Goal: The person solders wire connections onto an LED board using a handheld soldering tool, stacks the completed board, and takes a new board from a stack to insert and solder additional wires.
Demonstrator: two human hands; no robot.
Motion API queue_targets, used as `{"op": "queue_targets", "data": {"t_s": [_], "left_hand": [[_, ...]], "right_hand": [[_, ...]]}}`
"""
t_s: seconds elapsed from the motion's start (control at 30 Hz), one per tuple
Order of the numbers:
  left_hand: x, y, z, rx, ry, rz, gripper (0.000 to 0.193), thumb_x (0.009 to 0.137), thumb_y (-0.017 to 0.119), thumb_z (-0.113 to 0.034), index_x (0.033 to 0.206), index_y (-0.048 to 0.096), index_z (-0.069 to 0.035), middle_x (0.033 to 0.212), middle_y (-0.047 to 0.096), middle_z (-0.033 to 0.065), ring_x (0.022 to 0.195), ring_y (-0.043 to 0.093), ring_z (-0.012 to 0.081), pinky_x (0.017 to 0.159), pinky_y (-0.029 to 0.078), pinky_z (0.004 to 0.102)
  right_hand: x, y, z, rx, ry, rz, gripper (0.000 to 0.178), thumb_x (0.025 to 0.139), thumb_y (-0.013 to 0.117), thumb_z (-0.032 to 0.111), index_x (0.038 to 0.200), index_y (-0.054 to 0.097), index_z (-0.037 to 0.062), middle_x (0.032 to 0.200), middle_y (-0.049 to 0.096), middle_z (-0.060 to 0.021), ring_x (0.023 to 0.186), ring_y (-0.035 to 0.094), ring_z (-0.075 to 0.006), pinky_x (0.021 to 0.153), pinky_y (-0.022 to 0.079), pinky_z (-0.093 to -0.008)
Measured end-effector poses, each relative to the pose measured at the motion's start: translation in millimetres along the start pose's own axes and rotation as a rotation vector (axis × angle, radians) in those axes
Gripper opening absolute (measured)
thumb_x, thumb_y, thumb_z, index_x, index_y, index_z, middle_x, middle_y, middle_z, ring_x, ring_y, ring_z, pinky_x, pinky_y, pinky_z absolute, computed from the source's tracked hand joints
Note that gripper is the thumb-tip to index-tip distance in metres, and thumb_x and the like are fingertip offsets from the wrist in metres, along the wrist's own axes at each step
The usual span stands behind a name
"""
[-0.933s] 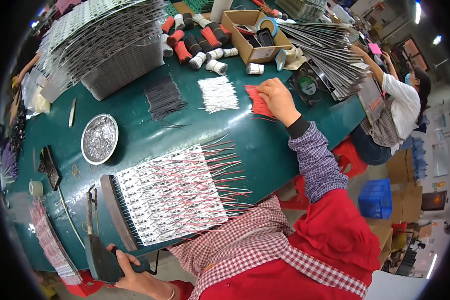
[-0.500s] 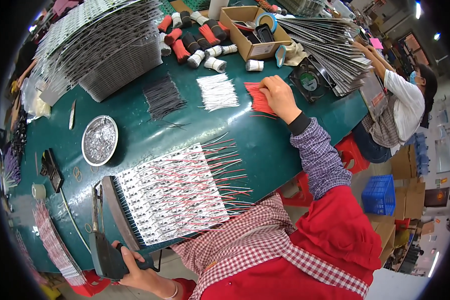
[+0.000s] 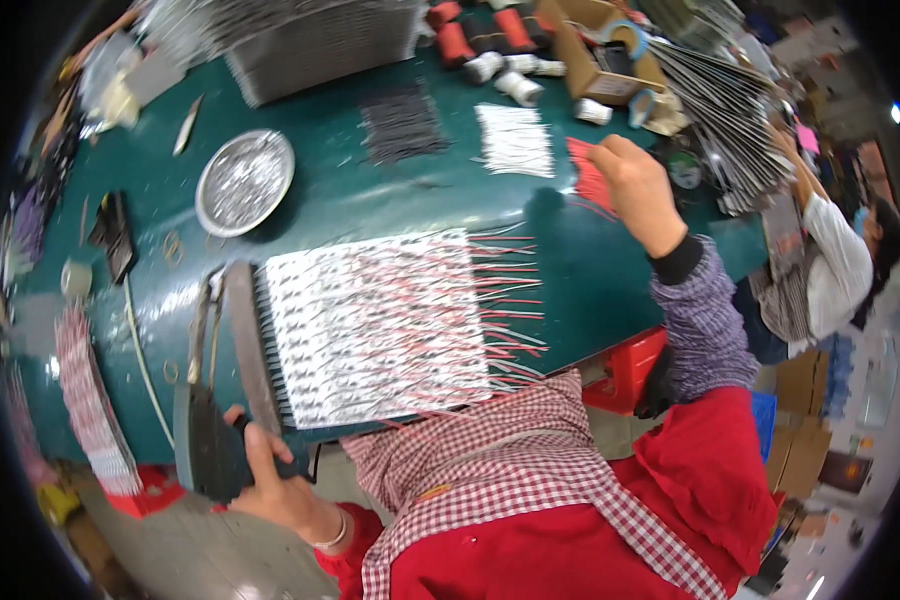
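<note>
Green worktable (image 3: 370, 200), cluttered workshop, cardboard boxes (image 3: 810, 400)

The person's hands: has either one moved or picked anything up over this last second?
Hardly. The right hand stays at the bundle of red wires on the green table, shifting only slightly, with no wire clearly lifted away. The left hand keeps its grip on the dark handle at the near edge. The white board of wired parts and the round metal dish lie as before.
</note>
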State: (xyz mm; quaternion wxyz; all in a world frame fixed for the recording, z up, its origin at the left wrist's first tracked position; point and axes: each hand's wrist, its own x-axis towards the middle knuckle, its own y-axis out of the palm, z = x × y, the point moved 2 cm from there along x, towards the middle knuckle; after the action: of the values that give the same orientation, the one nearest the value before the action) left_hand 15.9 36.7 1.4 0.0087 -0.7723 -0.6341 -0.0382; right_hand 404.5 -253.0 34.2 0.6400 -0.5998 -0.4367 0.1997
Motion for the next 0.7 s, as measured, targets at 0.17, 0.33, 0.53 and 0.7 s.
{"op": "queue_targets", "data": {"t_s": [0.17,0.33,0.53,0.7], "left_hand": [[-4,-1,-2,-0.11,0.003,-0.002,0.041,0.088,0.067,0.008,0.128,0.057,0.008,0.114,0.069,0.0209,0.056,0.052,0.0092,0.049,0.04,0.0216],[-5,-10,-3,-0.1,0.008,0.02,0.044,0.089,0.066,0.007,0.132,0.056,0.006,0.114,0.069,0.0206,0.055,0.053,0.0092,0.049,0.04,0.022],[-2,-24,-1,-0.088,-0.085,-0.05,0.044,0.088,0.066,0.007,0.132,0.056,0.007,0.113,0.069,0.0212,0.053,0.052,0.0101,0.047,0.039,0.0226],[6,-14,0,-0.179,-0.231,0.047,0.048,0.087,0.066,0.006,0.134,0.055,0.007,0.111,0.069,0.0214,0.053,0.053,0.0119,0.046,0.041,0.0235]], "right_hand": [[23,5,37,-0.287,-0.168,0.236,0.006,0.078,0.065,0.002,0.082,0.069,0.0051,0.086,0.065,-0.0132,0.086,0.068,-0.0303,0.073,0.057,-0.0395],[43,36,72,-0.515,-0.359,0.339,0.003,0.072,0.071,0.005,0.073,0.071,0.0073,0.077,0.068,-0.0115,0.081,0.069,-0.0262,0.064,0.057,-0.0343],[68,5,93,-0.413,-0.375,0.413,0.01,0.074,0.067,0.0,0.082,0.07,0.0052,0.086,0.067,-0.0131,0.085,0.068,-0.0277,0.069,0.057,-0.0364],[83,1,168,0.386,-0.338,0.025,0.024,0.074,0.063,-0.007,0.095,0.07,0.0031,0.092,0.063,-0.0114,0.084,0.065,-0.0299,0.071,0.054,-0.0401]]}}
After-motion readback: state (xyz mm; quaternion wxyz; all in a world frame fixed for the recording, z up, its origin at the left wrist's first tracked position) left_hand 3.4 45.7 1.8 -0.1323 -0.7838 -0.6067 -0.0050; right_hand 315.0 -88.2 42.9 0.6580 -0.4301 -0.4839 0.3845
